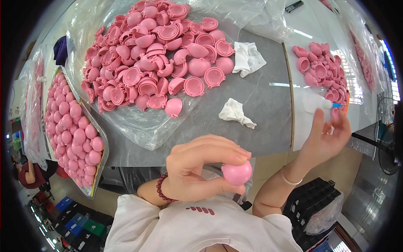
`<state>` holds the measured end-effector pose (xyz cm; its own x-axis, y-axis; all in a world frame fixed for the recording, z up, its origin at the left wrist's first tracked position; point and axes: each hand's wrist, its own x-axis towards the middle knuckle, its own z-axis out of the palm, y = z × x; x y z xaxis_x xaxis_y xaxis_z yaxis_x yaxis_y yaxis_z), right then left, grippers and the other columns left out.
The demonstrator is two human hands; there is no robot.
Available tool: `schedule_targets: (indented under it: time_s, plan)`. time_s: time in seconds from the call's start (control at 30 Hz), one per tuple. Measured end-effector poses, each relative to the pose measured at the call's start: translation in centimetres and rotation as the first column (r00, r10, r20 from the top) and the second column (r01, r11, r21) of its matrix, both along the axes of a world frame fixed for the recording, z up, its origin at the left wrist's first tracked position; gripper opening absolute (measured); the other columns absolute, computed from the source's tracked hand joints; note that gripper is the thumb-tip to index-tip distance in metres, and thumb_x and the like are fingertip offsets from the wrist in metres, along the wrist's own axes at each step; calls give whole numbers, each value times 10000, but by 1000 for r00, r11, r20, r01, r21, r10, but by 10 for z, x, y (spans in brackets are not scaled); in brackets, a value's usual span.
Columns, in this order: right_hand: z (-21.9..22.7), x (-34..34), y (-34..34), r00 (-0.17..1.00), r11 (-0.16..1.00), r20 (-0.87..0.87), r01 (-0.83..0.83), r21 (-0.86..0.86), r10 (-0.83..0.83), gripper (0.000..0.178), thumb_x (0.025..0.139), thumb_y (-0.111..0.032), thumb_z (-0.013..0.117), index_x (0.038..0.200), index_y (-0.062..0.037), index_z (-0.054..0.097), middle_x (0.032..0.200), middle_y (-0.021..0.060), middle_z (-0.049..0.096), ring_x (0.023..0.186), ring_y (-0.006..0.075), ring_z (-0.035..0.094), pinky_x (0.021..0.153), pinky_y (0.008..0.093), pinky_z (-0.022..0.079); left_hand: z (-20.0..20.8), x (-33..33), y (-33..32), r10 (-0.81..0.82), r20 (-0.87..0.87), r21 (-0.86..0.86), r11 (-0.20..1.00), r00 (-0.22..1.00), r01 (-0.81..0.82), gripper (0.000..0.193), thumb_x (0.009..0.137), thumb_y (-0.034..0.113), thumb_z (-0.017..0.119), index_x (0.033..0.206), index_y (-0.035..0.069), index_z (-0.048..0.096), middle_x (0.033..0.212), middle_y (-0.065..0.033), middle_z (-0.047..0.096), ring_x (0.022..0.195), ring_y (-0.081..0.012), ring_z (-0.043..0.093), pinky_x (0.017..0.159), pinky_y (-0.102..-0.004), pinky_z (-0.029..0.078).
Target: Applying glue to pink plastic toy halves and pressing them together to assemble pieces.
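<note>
My left hand [205, 168] pinches a smooth pink plastic ball [237, 173] between thumb and fingers, in front of my chest. A dark red bead bracelet circles that wrist. My right hand [329, 136] is raised at the right side of the table, its thumb and fingers apart. Just beyond its fingertips is a translucent white squeeze bottle [315, 103] with a blue needle tip [336, 105]. A pink piece [334, 113] shows by the fingers; whether they touch it or the bottle is unclear. Further back lies a small heap of pink half shells [321, 69].
A large heap of pink half shells [147, 54] covers the far left on clear plastic sheeting [153, 136]. At left, a tray [98, 170] holds many pink balls [69, 134]. Two crumpled white cloths [248, 58] lie mid-table. Black crates [312, 201] stand below right.
</note>
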<state>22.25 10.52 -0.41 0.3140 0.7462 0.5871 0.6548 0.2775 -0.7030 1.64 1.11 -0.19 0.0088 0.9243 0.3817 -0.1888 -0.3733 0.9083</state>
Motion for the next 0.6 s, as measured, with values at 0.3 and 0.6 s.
schedule_targets:
  time_s: [0.3,0.6]
  plan:
    - [-2,-65,-20,599,676,328,-703,-221,731,259,606,11,631,863,-18,614,820,81,590,717,227,544,625,310,438,-2,-12,-8,110,-80,-27,993,991,-112,492,546,157,814,919,-2,534,888,-161,596,819,-243,571,739,-349,470]
    - [30,-66,-57,637,637,70,-770,37,767,115,608,-10,608,721,-27,619,761,82,593,632,202,528,500,256,379,0,-5,-6,282,-149,46,959,948,-278,365,553,6,759,879,-1,596,883,-136,615,780,-243,594,700,-318,489]
